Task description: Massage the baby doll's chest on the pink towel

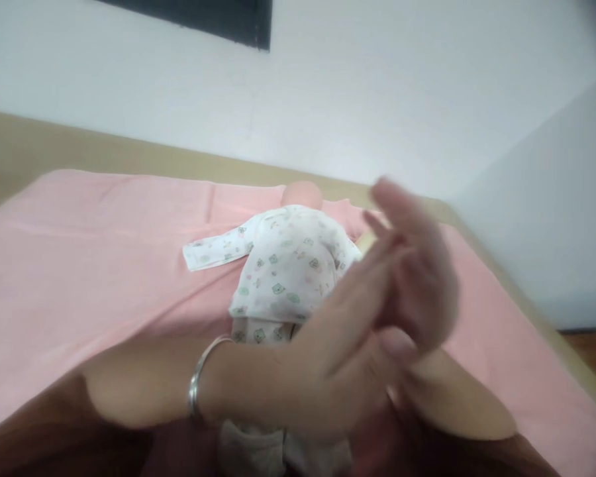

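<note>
My left hand [347, 358], with a silver bangle [195, 384] at the wrist, reaches across from the left. Its fingers are stretched out and pressed against my right hand [422, 285]. The right hand is blurred by motion, its fingers extended over the left palm. Nothing shows between the two hands. Behind them lies a baby doll [288, 265] in a white top and trousers with small green and pink prints. Its smooth round head [302, 194] points to the far side, and one sleeve [216, 252] stretches left. My hands hide its right side and part of its legs.
A pink sheet [104, 245] with creases lies under the doll on a tan surface [10, 146]. White wall [352, 86] rises behind and at the right. A dark panel [218, 20] is on the wall, and brown floor [591, 354] shows at the right edge.
</note>
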### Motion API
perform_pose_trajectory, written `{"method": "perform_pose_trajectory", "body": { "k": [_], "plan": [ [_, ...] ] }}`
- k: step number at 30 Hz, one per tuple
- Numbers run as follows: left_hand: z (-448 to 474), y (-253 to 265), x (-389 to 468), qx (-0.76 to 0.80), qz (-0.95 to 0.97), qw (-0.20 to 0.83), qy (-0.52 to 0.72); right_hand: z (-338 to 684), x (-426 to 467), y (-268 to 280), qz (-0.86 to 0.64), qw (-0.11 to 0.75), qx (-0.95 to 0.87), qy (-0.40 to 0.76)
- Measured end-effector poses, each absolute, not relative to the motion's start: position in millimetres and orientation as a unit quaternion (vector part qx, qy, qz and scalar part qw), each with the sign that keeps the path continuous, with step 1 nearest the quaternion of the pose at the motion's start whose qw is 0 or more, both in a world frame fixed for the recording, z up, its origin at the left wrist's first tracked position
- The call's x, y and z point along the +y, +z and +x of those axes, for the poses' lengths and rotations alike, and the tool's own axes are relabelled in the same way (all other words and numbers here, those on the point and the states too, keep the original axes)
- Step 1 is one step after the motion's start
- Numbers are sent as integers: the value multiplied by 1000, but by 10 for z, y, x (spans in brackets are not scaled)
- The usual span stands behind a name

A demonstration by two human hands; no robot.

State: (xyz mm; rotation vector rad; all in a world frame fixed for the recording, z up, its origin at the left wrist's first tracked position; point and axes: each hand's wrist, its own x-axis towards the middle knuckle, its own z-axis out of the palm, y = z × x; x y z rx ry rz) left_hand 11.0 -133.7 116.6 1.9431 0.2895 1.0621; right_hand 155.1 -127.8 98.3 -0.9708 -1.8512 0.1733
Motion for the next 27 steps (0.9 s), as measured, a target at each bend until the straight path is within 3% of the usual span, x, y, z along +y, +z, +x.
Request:
{"method": "perform_pose_trajectory", "body": {
  "k": [6, 9, 12, 16, 20, 27],
  "plan": [
    [-38, 829, -792, 381, 634, 409, 535, 1192, -1104, 609, -358, 530, -750, 171],
    [-128, 695, -317, 409, 560, 428, 580, 1169, -1042, 523, -339, 510, -754, 235],
    [-176, 470, 39, 487, 586, 367, 534, 1186, -937, 428, -372, 504, -755, 194],
    [-154, 100, 129, 499, 679, 259, 471, 1256, -663, 247, -423, 400, -807, 97],
    [-114, -87, 68, 484, 723, 188, 456, 1500, -295, 145, -530, 286, -793, 90],
    [-109, -95, 148, 503, 760, 159, 380, 1535, -302, 215, -617, 224, -752, 65]
  ]
}}
